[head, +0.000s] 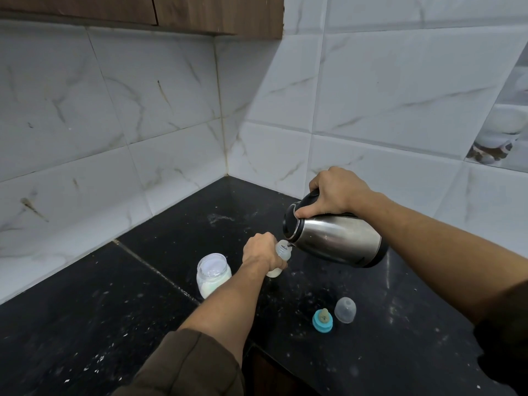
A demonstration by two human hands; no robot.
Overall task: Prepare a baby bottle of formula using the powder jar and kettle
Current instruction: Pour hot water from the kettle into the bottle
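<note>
Over the black countertop (400,338), the right hand (334,192) grips the steel kettle (334,238) by its handle, tipped so the spout meets the mouth of the baby bottle (281,254). Left hand (261,252) is wrapped around that bottle, holding it tilted. Just left stands the open powder jar (213,274); teat ring (323,320) and clear cap (345,310) lie nearer.

The small translucent plastic baby bottle (281,257) stands open on the black counter; the tilted steel kettle (334,238) has its spout at the bottle's mouth; the open glass jar of white powder (213,274) stands just beside.
</note>
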